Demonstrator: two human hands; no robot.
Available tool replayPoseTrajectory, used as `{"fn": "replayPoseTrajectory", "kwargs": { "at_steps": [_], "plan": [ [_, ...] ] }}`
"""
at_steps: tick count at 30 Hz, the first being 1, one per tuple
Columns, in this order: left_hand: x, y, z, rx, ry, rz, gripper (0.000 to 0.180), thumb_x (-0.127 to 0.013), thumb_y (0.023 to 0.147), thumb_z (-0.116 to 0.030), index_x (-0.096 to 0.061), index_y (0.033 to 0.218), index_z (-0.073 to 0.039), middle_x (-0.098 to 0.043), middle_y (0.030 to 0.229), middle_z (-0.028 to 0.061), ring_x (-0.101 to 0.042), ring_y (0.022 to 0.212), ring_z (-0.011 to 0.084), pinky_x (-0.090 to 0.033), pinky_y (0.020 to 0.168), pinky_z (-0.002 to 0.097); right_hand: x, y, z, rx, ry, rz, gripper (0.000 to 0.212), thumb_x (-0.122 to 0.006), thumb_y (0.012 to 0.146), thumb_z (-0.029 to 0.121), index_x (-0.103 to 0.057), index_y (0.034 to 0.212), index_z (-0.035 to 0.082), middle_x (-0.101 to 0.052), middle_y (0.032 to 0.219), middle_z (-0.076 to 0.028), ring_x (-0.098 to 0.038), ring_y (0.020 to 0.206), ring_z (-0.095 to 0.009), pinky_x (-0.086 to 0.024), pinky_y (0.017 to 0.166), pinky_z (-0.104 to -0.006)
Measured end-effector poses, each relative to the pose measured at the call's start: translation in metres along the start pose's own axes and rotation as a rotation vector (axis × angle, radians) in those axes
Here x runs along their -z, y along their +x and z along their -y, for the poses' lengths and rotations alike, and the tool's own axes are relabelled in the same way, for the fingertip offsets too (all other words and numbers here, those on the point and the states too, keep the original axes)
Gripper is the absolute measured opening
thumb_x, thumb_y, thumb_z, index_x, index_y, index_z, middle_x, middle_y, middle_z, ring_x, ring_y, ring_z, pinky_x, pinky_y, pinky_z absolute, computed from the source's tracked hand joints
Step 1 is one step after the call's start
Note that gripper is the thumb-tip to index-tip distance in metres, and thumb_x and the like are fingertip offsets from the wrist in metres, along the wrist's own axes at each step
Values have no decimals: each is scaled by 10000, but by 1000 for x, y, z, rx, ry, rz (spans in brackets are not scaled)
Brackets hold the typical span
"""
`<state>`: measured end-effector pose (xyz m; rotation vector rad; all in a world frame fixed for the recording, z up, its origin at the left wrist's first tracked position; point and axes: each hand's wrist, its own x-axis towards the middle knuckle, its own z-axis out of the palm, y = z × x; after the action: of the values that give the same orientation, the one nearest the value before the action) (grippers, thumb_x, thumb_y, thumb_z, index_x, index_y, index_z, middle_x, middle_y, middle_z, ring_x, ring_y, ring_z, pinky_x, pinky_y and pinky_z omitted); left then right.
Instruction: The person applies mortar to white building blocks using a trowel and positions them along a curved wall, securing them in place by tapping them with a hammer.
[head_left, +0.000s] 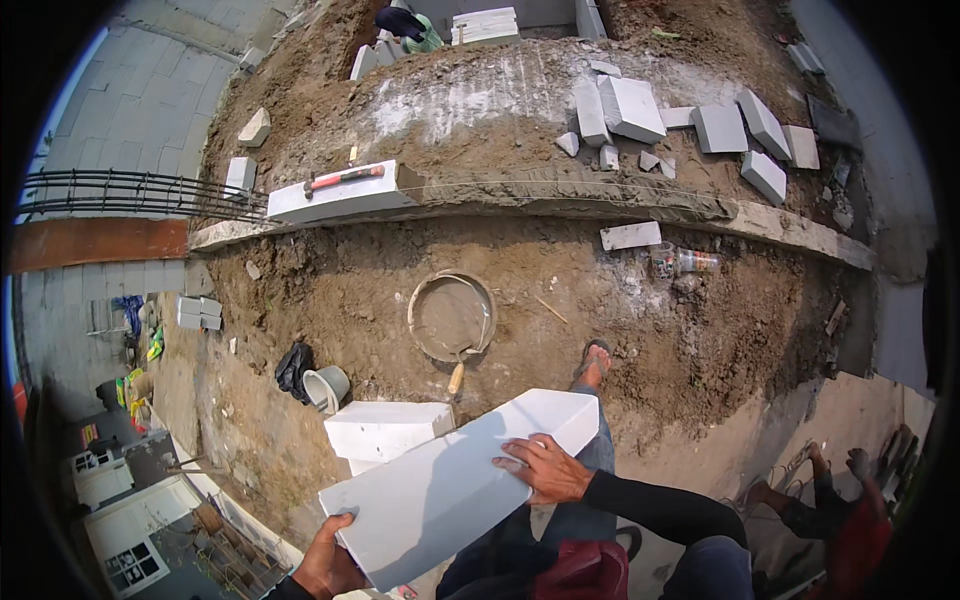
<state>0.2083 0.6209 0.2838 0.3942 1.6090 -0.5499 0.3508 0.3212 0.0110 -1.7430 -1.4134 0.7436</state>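
A long white aerated concrete block lies slantwise in front of my body, held in both hands. My left hand is closed round its near left end, thumb on top and the other fingers mostly hidden. On the upper face and near edge toward the far right end, my right hand grips it with bent fingers. Another white block sits just beyond, partly covered by the held one. Farther ahead a round tub contains grey mortar, with a wooden-handled trowel leaning at its near rim.
Wet mortar coats a low footing beneath a stretched string. A laid block at its left end bears a red-and-black hammer. A grey bucket stands left; loose blocks lie far right. Other people are at the top and lower right.
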Motion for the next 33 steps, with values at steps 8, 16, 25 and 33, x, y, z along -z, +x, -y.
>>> {"fn": "replayPoseTrajectory", "kwargs": {
  "at_steps": [8,16,25,33],
  "plan": [
    [-113,60,-88,26,200,221,840,-636,822,-640,-470,1469,-130,-573,1394,119,-610,1209,298,-501,978,534,232,-24,-19,-192,-330,143,1002,-866,636,419,-427,1496,150,-525,1364,-142,-485,1286,-303,-353,1012,-519],
    [-253,139,-206,59,345,506,964,-529,818,-810,-434,1490,-126,-526,1419,182,-568,1253,366,-503,940,612,398,24,-24,-409,-631,293,1156,-917,412,353,-426,1411,39,-506,1174,-168,-478,1072,-366,-351,945,-492],
    [-255,283,-103,-524,493,154,1097,-516,883,-774,-133,1609,-46,-285,1581,223,-368,1419,423,-314,1134,624,486,104,-60,-722,-829,222,1154,-871,418,323,-393,1412,-16,-496,1161,-165,-488,1101,-381,-383,969,-490],
    [-293,325,-16,-618,994,-453,903,-622,891,-604,-312,1561,-82,-211,1629,230,-121,1531,409,-72,1181,714,494,182,-130,-728,-832,165,1093,-836,523,316,-355,1444,-21,-487,1162,-186,-484,1126,-393,-382,984,-500]
  ]
}}
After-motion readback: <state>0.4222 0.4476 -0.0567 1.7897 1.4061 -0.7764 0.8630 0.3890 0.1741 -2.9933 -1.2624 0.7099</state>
